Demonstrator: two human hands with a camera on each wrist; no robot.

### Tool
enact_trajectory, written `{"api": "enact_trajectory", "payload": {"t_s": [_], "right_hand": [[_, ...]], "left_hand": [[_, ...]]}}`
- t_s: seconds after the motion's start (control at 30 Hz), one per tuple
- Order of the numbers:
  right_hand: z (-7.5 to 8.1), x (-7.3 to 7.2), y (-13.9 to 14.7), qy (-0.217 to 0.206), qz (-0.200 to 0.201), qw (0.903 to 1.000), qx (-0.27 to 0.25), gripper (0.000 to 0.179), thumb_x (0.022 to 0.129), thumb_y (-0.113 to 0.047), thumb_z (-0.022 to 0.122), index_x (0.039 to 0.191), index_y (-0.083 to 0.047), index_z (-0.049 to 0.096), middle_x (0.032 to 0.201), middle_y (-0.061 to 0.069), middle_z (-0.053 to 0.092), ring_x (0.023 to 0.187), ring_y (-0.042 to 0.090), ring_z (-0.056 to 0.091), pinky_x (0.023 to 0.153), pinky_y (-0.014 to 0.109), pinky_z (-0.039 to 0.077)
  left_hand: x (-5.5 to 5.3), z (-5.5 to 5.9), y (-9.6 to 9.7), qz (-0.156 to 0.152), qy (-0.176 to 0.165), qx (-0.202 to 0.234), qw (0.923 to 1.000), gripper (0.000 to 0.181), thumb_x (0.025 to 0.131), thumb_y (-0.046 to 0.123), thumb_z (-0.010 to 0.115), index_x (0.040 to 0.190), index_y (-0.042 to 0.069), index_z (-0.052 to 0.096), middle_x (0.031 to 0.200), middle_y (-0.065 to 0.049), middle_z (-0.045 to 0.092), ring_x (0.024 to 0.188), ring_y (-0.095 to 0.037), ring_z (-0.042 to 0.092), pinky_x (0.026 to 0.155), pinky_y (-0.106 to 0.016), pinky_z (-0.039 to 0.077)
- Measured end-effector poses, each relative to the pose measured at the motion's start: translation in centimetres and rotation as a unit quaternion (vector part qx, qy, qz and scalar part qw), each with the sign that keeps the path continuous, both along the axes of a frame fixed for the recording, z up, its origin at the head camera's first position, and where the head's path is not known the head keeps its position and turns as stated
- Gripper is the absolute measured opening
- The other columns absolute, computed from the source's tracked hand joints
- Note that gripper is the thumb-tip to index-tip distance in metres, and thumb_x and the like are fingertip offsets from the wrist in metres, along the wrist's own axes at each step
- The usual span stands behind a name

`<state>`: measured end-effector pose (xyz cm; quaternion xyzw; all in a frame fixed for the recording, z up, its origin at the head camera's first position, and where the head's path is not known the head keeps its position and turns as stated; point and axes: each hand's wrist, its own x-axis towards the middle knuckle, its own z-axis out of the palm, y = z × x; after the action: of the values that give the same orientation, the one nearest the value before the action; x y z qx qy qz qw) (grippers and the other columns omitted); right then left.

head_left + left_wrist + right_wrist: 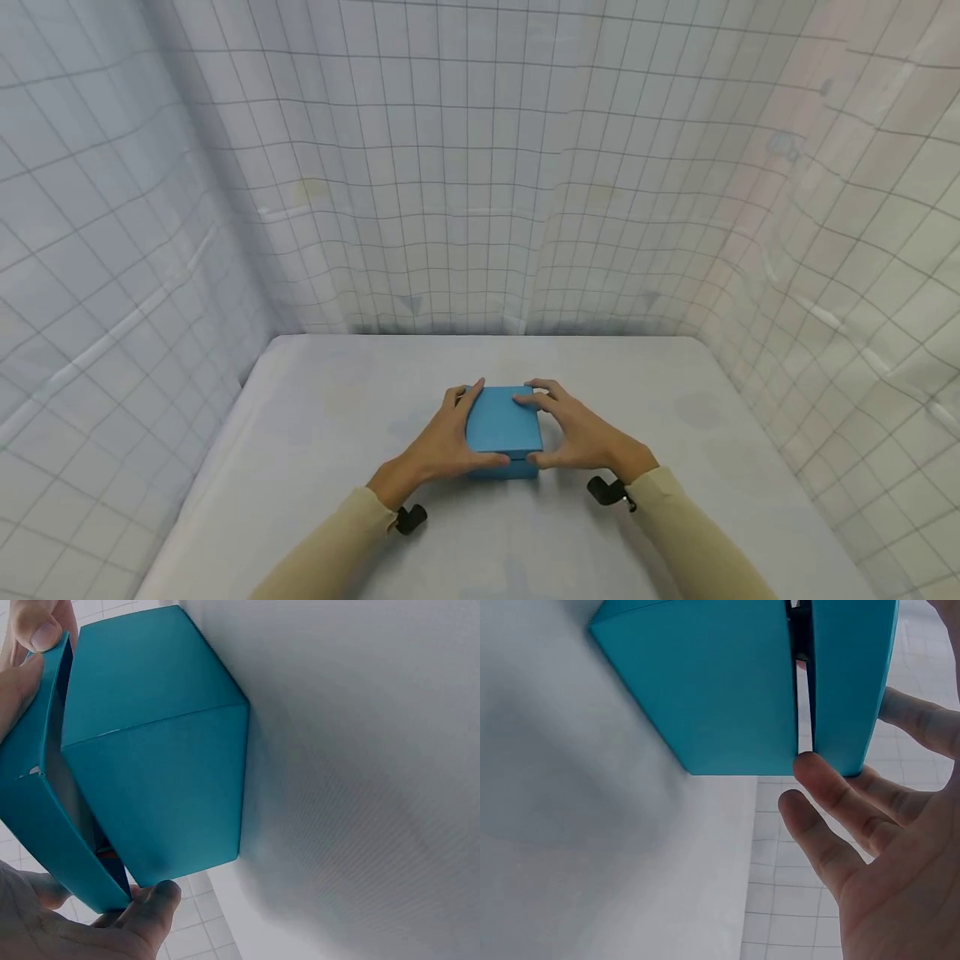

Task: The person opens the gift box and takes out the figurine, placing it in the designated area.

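A blue box stands on the white table, its lid raised slightly and tilted on top. In the left wrist view a gap runs between the lid and the box body. My left hand grips the lid's left side, thumb at the near edge and fingers at the far end. On the right side, my right hand holds the lid likewise. Something dark with a bit of red shows within the gap, too little to identify. The rest of the contents is hidden.
The white table extends around the box on all sides. White grid-patterned curtains hang behind the table and along both sides. Each wrist wears a small black camera.
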<state>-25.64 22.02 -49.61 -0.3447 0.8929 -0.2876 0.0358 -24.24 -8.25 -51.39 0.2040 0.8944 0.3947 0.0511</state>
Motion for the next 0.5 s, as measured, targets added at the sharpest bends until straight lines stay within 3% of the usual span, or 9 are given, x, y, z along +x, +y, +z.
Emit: {"api": "enact_trajectory", "payload": {"t_s": [0.3, 0.5], "right_hand": [[1.5, -0.7, -0.4, 0.01, 0.013, 0.9998, -0.014, 0.091, 0.097, -0.038, 0.093, 0.177, -0.021, 0.051, 0.188, 0.017, 0.033, 0.161, 0.043, 0.056, 0.126, 0.066, 0.056], [2.2, -0.8, -0.9, 0.002, 0.025, 0.9984, -0.05, 0.093, 0.1, -0.036, 0.093, 0.179, -0.016, 0.047, 0.189, 0.022, 0.029, 0.144, 0.045, 0.07, 0.118, 0.068, 0.062]], "left_hand": [[-0.2, 1.4, -0.5, 0.011, 0.022, 0.006, 0.9997, 0.137, 0.088, 0.061, 0.1, 0.189, 0.02, 0.017, 0.185, -0.025, 0.03, 0.16, -0.049, 0.054, 0.125, -0.068, 0.056], [-0.1, 2.2, -1.0, 0.019, 0.045, 0.052, 0.9974, 0.129, 0.095, 0.051, 0.099, 0.187, 0.01, 0.02, 0.184, -0.029, 0.032, 0.161, -0.049, 0.054, 0.123, -0.063, 0.06]]}}
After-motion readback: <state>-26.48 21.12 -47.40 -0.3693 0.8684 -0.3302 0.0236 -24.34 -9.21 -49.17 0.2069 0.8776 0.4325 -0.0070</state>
